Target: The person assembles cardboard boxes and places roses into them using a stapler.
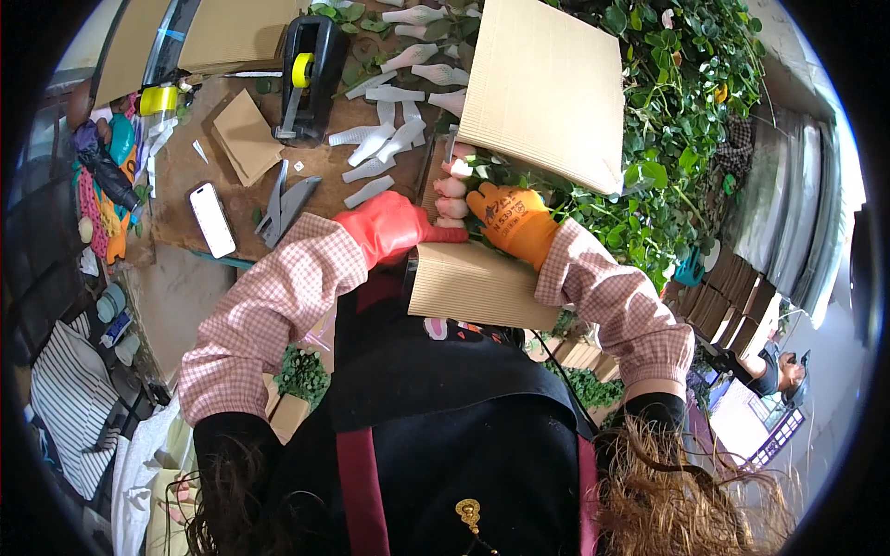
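Pink roses (451, 187) lie in a short column between my hands, heads to the left and leafy stems to the right. My left hand (387, 229), in a red glove, is beside the lowest heads, with a finger stretched rightward along the edge of a corrugated cardboard sheet (482, 285). From the right, my right hand (515, 221), in an orange glove, curls its fingers over the stem side next to the heads; it seems to hold a rose there, though the fingers cover the grip. A second corrugated sheet (547, 93) covers stems just beyond.
White net-wrapped flower heads (375, 144) lie beyond my left hand. Shears (286, 206), a phone (212, 220), cardboard pieces (246, 137) and a tape dispenser (306, 79) are on the left of the table. Leafy green stems (681, 120) are heaped at right. A person (783, 371) is in the right background.
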Available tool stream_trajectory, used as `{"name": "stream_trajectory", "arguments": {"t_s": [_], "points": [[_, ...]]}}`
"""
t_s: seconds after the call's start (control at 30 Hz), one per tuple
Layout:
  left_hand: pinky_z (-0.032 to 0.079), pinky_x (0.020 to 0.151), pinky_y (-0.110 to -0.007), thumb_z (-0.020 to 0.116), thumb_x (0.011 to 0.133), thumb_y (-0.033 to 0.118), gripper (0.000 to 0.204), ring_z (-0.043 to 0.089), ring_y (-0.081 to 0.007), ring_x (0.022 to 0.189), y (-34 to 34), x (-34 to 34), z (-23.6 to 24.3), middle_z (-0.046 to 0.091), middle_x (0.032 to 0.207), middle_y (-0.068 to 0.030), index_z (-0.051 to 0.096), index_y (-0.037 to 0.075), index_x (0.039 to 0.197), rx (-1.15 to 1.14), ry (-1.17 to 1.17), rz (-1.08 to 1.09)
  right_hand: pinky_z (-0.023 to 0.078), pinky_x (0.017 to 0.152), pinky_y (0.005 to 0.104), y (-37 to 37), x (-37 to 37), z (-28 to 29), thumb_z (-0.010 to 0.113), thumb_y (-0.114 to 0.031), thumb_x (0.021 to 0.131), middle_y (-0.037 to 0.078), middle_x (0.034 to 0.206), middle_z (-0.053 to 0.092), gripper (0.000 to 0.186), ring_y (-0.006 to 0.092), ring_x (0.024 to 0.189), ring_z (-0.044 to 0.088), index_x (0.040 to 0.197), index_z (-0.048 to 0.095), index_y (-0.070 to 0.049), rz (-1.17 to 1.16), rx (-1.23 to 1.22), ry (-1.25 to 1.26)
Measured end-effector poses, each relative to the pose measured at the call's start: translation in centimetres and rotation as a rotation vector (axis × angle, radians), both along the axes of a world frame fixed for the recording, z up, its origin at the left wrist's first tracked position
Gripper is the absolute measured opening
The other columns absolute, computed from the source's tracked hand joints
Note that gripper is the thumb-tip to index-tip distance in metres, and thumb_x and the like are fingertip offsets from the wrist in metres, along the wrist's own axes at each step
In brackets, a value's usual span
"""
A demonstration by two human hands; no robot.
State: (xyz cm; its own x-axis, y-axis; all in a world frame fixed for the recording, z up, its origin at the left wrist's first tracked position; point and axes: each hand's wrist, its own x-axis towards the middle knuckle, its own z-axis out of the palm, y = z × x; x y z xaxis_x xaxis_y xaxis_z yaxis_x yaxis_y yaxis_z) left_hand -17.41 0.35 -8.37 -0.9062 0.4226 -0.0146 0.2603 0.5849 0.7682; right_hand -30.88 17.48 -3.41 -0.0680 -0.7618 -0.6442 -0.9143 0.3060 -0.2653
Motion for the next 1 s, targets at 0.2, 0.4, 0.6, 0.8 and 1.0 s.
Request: {"name": "stream_trajectory", "arguments": {"t_s": [0.2,0.4,0.6,0.8,1.0], "points": [[0.052,0.068,-0.038,0.058,0.083,0.013,0.049,0.058,-0.0318,0.063,-0.3,0.7,0.5,0.058,0.079,-0.0112,0.057,0.025,0.13,0.015,-0.03,0.024,0.053,0.08,0.0423,0.1,-0.3,-0.1,0.065,-0.027,0.087,0.009,0.112,0.058,0.034,0.0296,0.103,0.063,0.115,0.056,-0.011,-0.038,0.025,-0.033],[0.051,0.066,-0.04,0.059,0.081,0.009,0.046,0.058,-0.0326,0.064,-1.1,3.0,1.7,0.057,0.074,-0.0114,0.061,0.02,0.125,0.077,-0.061,0.051,0.053,0.08,0.0418,0.9,-0.7,-0.9,0.065,-0.026,0.086,0.01,0.112,0.059,0.035,0.0299,0.101,0.064,0.115,0.056,-0.01,-0.013,-0.02,-0.072],[0.05,0.064,-0.042,0.06,0.079,0.005,0.044,0.058,-0.0334,0.065,-3.6,5.9,2.2,0.056,0.069,-0.0117,0.065,0.014,0.121,0.159,-0.091,0.16,0.053,0.081,0.0418,0.0,0.0,0.0,0.067,-0.028,0.085,0.013,0.109,0.059,0.039,0.0327,0.099,0.063,0.117,0.055,-0.008,-0.014,0.1,-0.034],[0.051,0.065,-0.045,0.061,0.078,0.006,0.03,0.063,-0.0349,0.07,-7.0,9.0,0.2,0.063,0.073,-0.0105,0.072,0.016,0.104,0.125,-0.065,0.489,0.053,0.078,0.0423,-1.1,0.2,1.1,0.068,-0.024,0.083,0.011,0.109,0.059,0.038,0.032,0.098,0.064,0.115,0.055,-0.01,-0.056,0.092,-0.03],[0.052,0.065,-0.045,0.062,0.076,0.009,0.034,0.065,-0.0319,0.076,-5.8,8.9,-1.4,0.064,0.077,-0.0068,0.071,0.016,0.107,0.016,0.038,0.357,0.052,0.075,0.0433,0.1,1.6,0.0,0.068,-0.025,0.084,0.011,0.104,0.06,0.033,0.0324,0.092,0.063,0.111,0.055,-0.011,-0.993,-0.355,-0.963]]}}
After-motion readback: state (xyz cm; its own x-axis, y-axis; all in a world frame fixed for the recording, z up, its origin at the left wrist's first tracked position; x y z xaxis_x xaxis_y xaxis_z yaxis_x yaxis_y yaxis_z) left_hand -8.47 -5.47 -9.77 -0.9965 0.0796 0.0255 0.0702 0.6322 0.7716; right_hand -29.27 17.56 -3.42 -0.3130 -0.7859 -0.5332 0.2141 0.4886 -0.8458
